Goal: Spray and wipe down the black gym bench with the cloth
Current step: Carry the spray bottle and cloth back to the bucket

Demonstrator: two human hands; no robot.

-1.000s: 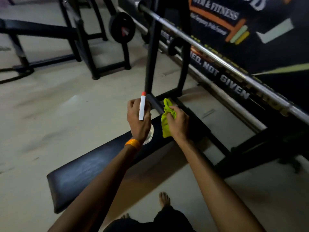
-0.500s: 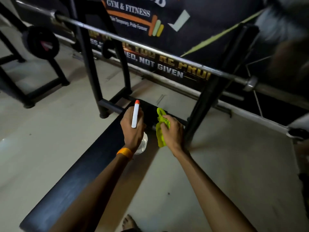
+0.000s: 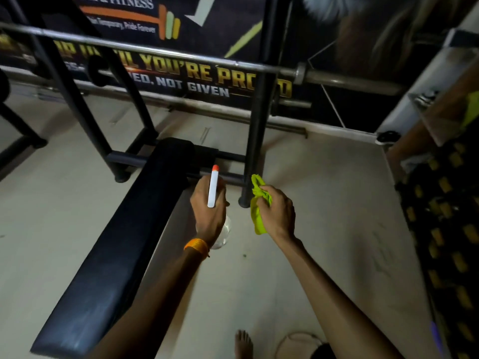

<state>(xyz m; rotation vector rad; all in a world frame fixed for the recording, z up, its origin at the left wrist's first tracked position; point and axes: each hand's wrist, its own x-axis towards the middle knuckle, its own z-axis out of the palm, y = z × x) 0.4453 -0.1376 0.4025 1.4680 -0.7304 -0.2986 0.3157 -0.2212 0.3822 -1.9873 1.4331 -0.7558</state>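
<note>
Head view, looking down past two bare forearms. Left hand (image 3: 208, 211) closed around the neck of a spray bottle (image 3: 213, 186), white top with an orange tip pointing away, clear body (image 3: 225, 233) showing below the palm. Orange band (image 3: 196, 246) on that wrist. Right hand (image 3: 278, 212) curled shut on a bunched yellow-green cloth (image 3: 256, 203), one end poking up above the knuckles, the other hanging down beside the heel of the palm. Hands near each other but apart, a strip of floor between them.

Black gym bench (image 3: 121, 237) to the left of both hands, running diagonally from the lower left corner up toward the rack, its padded top dark with a faint sheen near the close end. Left hand held just beside the bench's right edge, near its far end; whether bottle or hand touches the pad cannot be told. Cloth clear of the bench, in front of the foot of the right black upright (image 3: 255, 141).

Beyond, a left upright (image 3: 77, 99) slanting up, a steel barbell (image 3: 181, 54) resting across the rack, a second bar (image 3: 197, 107) lower down near the wall. Behind these, a dark banner (image 3: 186, 79) with gold and white lettering, partly blocked by the posts. Pale floor (image 3: 324, 203) all around. At the bottom edge, a bare foot (image 3: 243, 344). At the right edge, dark fabric with yellow marks (image 3: 445, 229), blurred.
</note>
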